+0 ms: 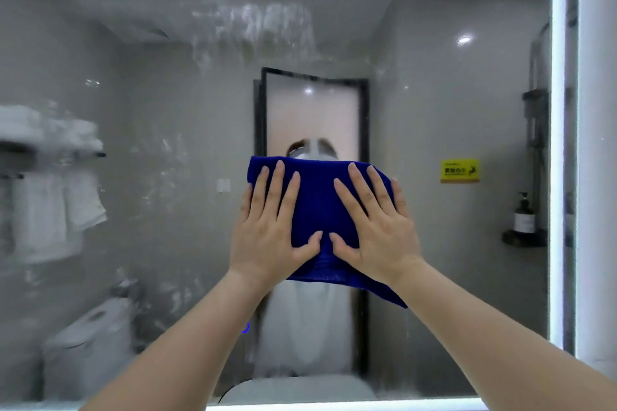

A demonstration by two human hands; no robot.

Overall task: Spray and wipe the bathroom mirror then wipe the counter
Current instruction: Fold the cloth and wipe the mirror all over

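A large bathroom mirror (160,110) fills the view, streaked with wet spray marks near the top and on the left. A dark blue cloth (317,207) is spread flat against the glass at the centre. My left hand (267,227) presses its left half with fingers spread and pointing up. My right hand (377,227) presses its right half the same way, thumbs nearly touching. The cloth's lower right corner hangs loose below my right wrist. The counter is out of view.
A lit strip (558,143) borders the mirror on the right and along the bottom edge (334,405). Reflected in the glass are a towel rack (50,157), a toilet (90,340), a dark-framed door, a yellow sign (459,170) and a pump bottle (524,215) on a shelf.
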